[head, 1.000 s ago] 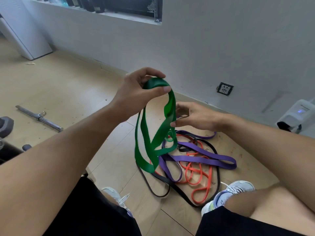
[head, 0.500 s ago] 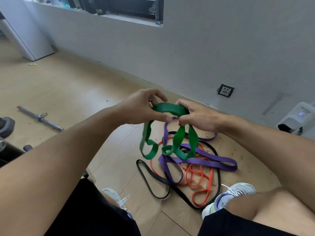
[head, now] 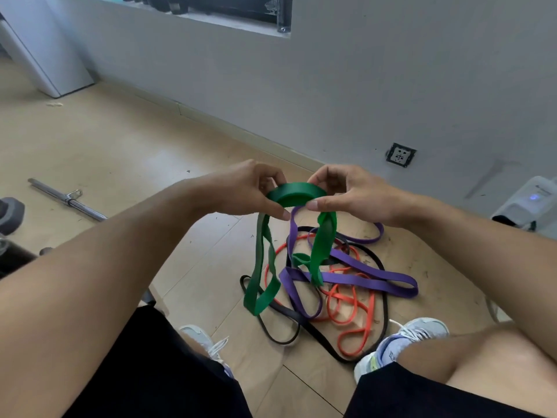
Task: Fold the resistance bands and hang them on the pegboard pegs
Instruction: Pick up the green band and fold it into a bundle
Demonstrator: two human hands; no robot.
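Both hands pinch the green band [head: 297, 196] above the tangled pile on the wooden floor [head: 126, 152]. The left hand [head: 241, 191] and right hand [head: 352, 194] each close thumb and fingers on its smooth, flat rubber, arching the top into a broad curve; matte loops dangle below. Under the green band lie the wide purple band [head: 361, 277], thin orange band [head: 352, 309] and narrow black band [head: 316, 336], coiled together

- No text, number or brand name is readable anywhere in view.
- A white device [head: 532, 200] by the wall at the far right carries a small dark mark, too blurred to read, above a glowing blue light.
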